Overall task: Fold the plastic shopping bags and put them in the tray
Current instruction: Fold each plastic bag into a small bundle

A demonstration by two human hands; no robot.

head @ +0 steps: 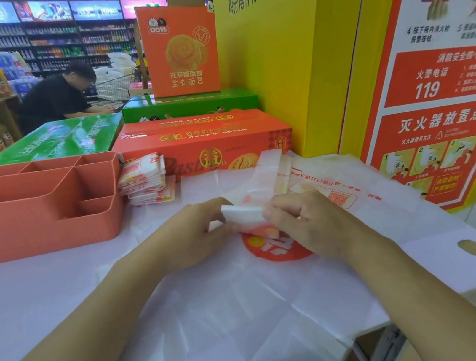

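Unfolded plastic shopping bags (282, 313) lie spread on the white table (29, 291). Over them, left hand (195, 231) and right hand (302, 223) each pinch one folded bag strip (243, 215). Coral divided tray (32, 206) sits at ten o'clock, folded bags (146, 179) stacked just beside it.

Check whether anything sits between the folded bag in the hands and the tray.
Nothing visible does. The left hand and right hand pinch the folded bag above a flat bag; bare table runs from there left to the tray. A stack of folded bags sits beside the tray's right wall, farther back, off the direct line.
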